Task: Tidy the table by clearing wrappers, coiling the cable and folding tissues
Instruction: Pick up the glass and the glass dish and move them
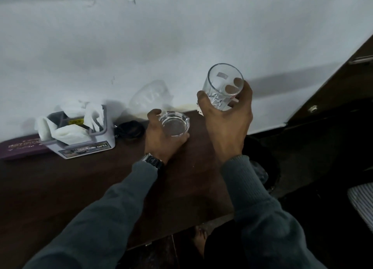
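My right hand (228,115) grips a clear drinking glass (222,82) and holds it tilted in the air above the table's right end. My left hand (161,137) curls around a low round glass ashtray (175,123) that sits on the dark wooden table (80,188). A coiled black cable (130,130) lies just left of the ashtray, by the wall. White tissues (68,131) stick out crumpled from a grey plastic holder box (88,145) at the back left. A clear plastic wrapper (151,97) leans against the wall behind the ashtray.
A purple flat case (20,147) lies left of the holder box. The white wall runs along the table's far edge. The table ends at the right, where a dark floor area and a striped cloth (361,198) lie below. My bare foot (199,240) shows under the near edge.
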The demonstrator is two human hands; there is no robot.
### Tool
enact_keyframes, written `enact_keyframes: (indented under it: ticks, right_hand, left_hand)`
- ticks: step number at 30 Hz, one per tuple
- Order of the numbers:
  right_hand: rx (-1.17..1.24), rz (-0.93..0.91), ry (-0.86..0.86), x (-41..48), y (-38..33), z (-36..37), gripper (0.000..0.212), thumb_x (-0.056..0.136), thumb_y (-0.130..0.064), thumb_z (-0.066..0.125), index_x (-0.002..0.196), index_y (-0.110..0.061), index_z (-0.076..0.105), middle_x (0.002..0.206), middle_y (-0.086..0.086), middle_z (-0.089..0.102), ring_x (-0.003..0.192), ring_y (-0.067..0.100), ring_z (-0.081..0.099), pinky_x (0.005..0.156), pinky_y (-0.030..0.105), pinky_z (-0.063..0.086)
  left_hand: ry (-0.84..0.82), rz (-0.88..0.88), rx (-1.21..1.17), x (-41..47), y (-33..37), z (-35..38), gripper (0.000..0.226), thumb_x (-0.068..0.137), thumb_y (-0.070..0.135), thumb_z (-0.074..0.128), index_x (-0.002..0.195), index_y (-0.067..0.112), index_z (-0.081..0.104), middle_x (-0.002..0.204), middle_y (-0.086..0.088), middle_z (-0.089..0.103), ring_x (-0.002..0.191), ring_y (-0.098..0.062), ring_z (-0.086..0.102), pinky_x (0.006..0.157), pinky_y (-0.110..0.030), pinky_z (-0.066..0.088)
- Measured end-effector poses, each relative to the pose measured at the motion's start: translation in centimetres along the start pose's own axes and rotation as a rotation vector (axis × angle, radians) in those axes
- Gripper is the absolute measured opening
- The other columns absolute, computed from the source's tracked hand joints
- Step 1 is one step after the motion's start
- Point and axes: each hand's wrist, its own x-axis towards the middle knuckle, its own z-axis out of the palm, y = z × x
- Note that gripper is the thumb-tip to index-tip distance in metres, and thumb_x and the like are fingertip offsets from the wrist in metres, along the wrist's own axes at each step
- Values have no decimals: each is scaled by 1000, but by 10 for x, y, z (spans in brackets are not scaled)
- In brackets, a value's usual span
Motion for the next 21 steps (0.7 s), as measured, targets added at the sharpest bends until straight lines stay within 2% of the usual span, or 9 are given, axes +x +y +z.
enact_keyframes:
  ticks: [4,7,10,12,14,16,17,19,21]
  right_hand:
    - [-33,-3,-9,0,2,5,63,70,-37,87,124,-28,55,113,-11,66,100,6,66,86,26,57]
    - [-39,3,-7,-1,2,7,70,69,-39,87,130,-25,56,116,-9,66,103,9,66,89,30,57]
    - [-39,15,-51,-1,5,10,71,70,-37,88,131,-24,55,117,-9,66,100,4,66,83,16,55]
    - [-61,29,-118,1,8,14,73,71,-38,88,134,-23,54,117,-12,65,97,-5,64,76,4,48]
    - [-119,35,-204,2,11,20,76,71,-40,88,136,-23,53,116,-15,63,91,-12,60,74,1,45]
    - [-169,33,-298,2,15,28,79,71,-42,89,137,-21,51,118,-13,63,91,-5,62,81,9,51]
    - [-189,30,-345,1,18,32,78,71,-43,89,136,-21,52,119,-12,64,95,0,63,86,16,54]
    - [-234,18,-424,-1,22,40,71,71,-45,88,130,-21,55,121,-10,65,102,7,65,91,28,57]
    - [-265,13,-463,-4,26,46,69,71,-46,87,127,-22,56,122,-9,67,105,10,66,92,33,57]
  left_hand:
    - [-1,8,5,-2,-8,3,112,55,36,97,143,16,31,137,-8,60,118,-24,64,98,-30,51]
    - [-57,15,20,-3,-8,1,127,52,36,100,150,12,24,146,-13,50,131,-26,54,109,-32,44]
    - [-137,26,29,-4,-4,-9,141,48,38,102,156,9,15,155,-16,38,141,-26,43,114,-29,34]
    - [-162,45,32,-7,2,-23,144,49,43,101,157,13,10,155,-14,40,141,-25,45,116,-31,35]
    - [-181,78,52,-12,8,-40,139,55,45,98,158,17,9,156,-13,43,141,-23,46,115,-29,37]
    - [-186,87,98,-23,18,-60,131,64,37,96,159,14,10,161,-10,35,146,-18,37,111,-17,28]
    - [-189,87,115,-29,21,-71,127,67,35,95,159,15,10,163,-9,32,148,-16,34,110,-16,26]
    - [-214,80,138,-41,24,-90,117,71,36,92,157,18,14,163,-6,33,149,-16,35,114,-21,29]
    - [-234,93,171,-50,20,-103,106,75,40,88,155,19,21,161,-2,38,147,-15,39,117,-26,33]
